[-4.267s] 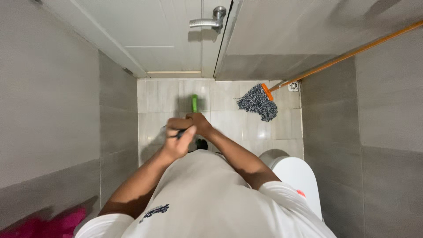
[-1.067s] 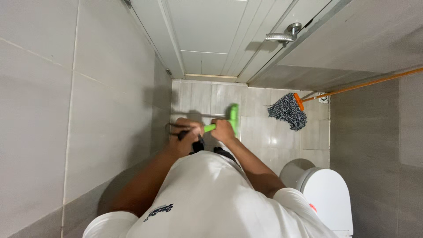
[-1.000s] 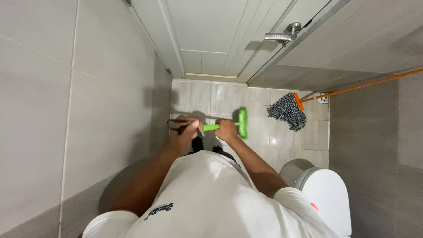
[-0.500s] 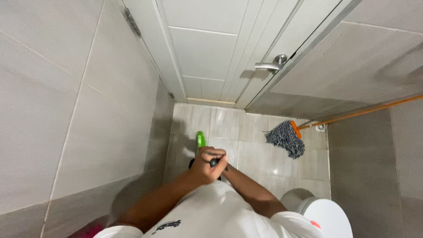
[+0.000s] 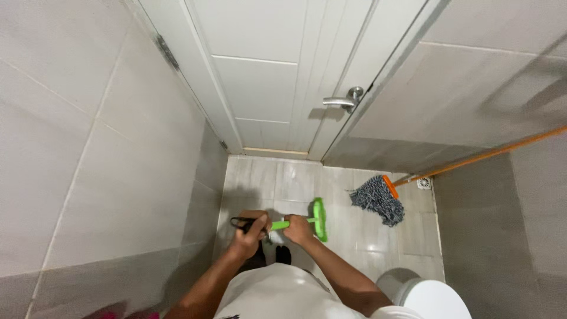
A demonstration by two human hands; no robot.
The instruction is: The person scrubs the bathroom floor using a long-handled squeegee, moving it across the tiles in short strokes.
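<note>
Far left, the grey tiled wall (image 5: pixel 88 147) runs down the side of a narrow room, with a small patch of pink fabric (image 5: pixel 127 311) at the bottom edge of the view.

Left hand (image 5: pixel 249 231): closed in a fist around the black grip end of a green-handled floor squeegee (image 5: pixel 295 221). The fingers are wrapped fully round the grip, and a thin black loop juts out to the left of the fist.

Right hand (image 5: pixel 297 229): just right of the left hand, fingers curled shut over the green shaft near its middle. The two hands are close together but not touching.

The squeegee lies nearly level across the view, its handle pointing left and its green blade head at the right end, turned edge-on. It is held above the pale tiled floor (image 5: pixel 360 230); whether the head touches the floor cannot be told.

Beyond the hands stands a white panelled door (image 5: pixel 266 77) with a metal lever handle (image 5: pixel 341 100).

Right of the squeegee head, apart from it, a grey string mop (image 5: pixel 378 199) rests on the floor, its orange pole slanting up against the right-hand wall. A small floor drain (image 5: pixel 424 183) sits beside the mop collar.

Near right, a white toilet (image 5: pixel 434 300) shows at the bottom edge.
</note>
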